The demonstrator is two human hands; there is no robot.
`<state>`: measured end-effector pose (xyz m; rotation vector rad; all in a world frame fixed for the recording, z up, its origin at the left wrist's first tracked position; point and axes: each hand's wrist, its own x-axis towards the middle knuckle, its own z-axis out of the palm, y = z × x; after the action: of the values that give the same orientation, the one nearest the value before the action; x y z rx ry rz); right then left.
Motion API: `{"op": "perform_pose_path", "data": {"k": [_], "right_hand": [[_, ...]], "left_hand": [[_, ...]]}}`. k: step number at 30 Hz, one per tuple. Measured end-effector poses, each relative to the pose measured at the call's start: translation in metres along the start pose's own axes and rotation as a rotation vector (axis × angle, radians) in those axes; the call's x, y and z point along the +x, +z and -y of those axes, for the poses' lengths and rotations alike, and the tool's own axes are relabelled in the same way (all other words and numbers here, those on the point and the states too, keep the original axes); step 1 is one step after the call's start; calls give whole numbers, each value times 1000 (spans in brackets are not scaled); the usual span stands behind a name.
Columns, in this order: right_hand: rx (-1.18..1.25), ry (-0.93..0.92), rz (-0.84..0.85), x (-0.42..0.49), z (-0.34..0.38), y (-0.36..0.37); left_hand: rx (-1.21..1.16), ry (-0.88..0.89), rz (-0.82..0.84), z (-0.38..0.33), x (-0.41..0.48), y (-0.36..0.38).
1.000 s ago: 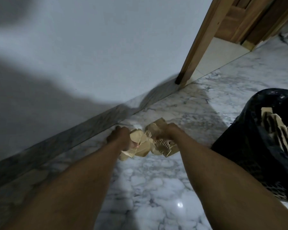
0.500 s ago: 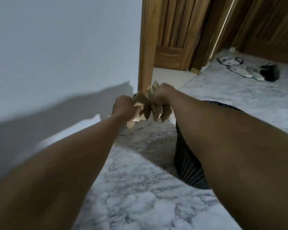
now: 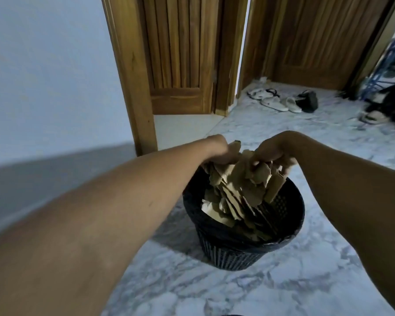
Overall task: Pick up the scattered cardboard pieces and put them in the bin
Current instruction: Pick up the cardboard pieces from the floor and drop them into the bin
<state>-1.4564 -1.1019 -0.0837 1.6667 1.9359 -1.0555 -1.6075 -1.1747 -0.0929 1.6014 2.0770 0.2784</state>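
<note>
A black mesh bin (image 3: pixel 233 254) stands on the marble floor in front of me, partly filled with torn brown cardboard (image 3: pixel 217 212). Both hands hover over its far rim. My left hand (image 3: pixel 221 149) and my right hand (image 3: pixel 274 151) together hold a bundle of cardboard pieces (image 3: pixel 244 176) that hangs down into the bin's mouth. The fingers of both hands are closed around the top of the bundle. Some pieces look as if they are sliding down, blurred.
A white wall (image 3: pixel 50 71) runs on the left, ending at a wooden door frame (image 3: pixel 132 87). Wooden doors stand behind. Sandals (image 3: pixel 276 100) and a dark bag (image 3: pixel 308 101) lie on the floor at the back right, with dark clutter (image 3: pixel 390 106) at the far right.
Both hands lifted the cardboard bundle from the floor by the wall, swung it right, and now hold it over the bin. The view has turned toward the doors.
</note>
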Motion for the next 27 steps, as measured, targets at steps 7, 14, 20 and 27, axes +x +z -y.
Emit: {"op": "perform_pose_path", "data": {"k": [7, 14, 20, 27], "right_hand": [[11, 37, 27, -4, 12, 10], [66, 92, -73, 17, -46, 49], [90, -25, -283, 33, -87, 65], [-8, -28, -200, 79, -73, 99]], "left_hand": [[-4, 13, 208, 16, 16, -5], [126, 58, 285, 24, 57, 49], [276, 80, 287, 45, 84, 94], [-50, 9, 158, 74, 83, 132]]}}
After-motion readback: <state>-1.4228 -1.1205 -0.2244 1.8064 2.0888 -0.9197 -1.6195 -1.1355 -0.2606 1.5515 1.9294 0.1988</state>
